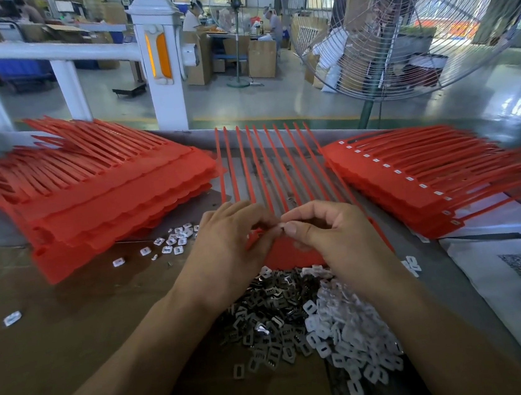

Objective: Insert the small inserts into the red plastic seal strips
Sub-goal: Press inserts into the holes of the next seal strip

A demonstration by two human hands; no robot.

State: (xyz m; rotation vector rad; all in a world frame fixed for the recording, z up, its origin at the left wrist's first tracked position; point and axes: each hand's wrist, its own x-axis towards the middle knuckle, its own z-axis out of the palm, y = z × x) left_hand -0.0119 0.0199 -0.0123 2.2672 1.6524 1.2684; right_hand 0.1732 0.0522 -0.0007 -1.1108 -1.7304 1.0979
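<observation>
Red seal strip sheet (282,175) lying mid-table between two red stacks (106,195) (429,178), tails reaching toward the far edge. Left hand (226,250) and right hand (331,234) pinching, seemingly, one small insert (282,226) over its near edge. Insert pile (315,317) just below.

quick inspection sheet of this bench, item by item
surface: brown cardboard over a grey bench.
job's things: red seal strip comb under both hands; red stacks left and right; right stack shows white inserts; metal clips and white inserts piled near.
clutter: stray inserts; papers.
grippers: left hand and right hand pinch together at the comb's head.
cables: nothing seen.
surroundings: fan, white railing.
</observation>
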